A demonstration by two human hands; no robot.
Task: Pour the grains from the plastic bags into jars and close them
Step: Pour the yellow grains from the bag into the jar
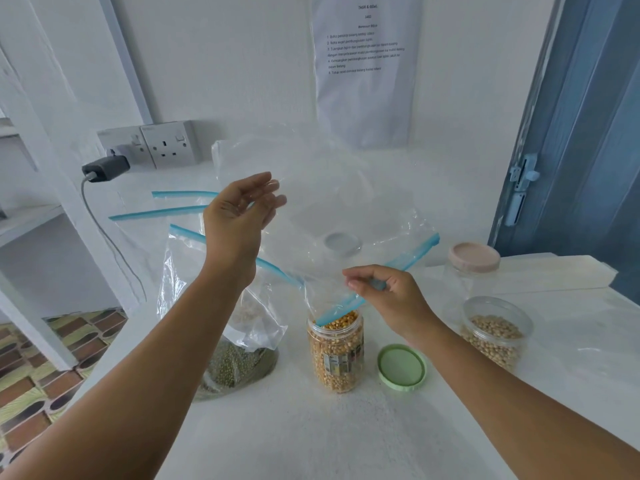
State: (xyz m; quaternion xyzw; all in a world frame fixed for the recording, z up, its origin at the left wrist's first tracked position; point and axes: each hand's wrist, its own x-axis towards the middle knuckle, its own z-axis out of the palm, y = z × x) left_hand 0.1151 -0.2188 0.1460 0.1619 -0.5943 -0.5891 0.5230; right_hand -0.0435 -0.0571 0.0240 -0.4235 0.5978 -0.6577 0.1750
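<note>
— Right hand (388, 296) is pinching the bag (346, 209) mouth over the corn jar (336, 351), mid-counter; left hand (239, 216) is lifting its bottom, grip unclear.

— Jar's brimming. Tugging the bag is risking tipping it, scattering kernels.

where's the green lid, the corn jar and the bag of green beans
green lid (401, 367), head view, middle of its inner face
corn jar (336, 355), head view, front wall at the label
bag of green beans (239, 365), head view, lower part holding the beans

Upturned clear bag (346, 209) (seemingly emptied) mouth-down over corn-filled jar (336, 355).
</note>
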